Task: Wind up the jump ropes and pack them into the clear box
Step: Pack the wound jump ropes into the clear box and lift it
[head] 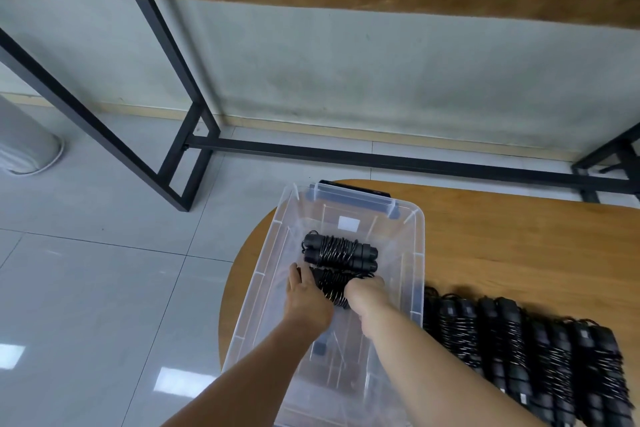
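Inside the box (pixel 417 246), just this side of the packed bundle (pixel 339 251), both hands' grip pinches a second bundle (pixel 334 284) crosswise, left hand (pixel 306 298) and right hand (pixel 365 291) at its ends.

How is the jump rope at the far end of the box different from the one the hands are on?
The far jump rope lies alone on the floor of the clear box, untouched; the near jump rope has the left hand and right hand on it. The far one shows fully, handles and coils; the near one is partly hidden by the hands. Both are black, wound up, and lie crosswise inside the box.
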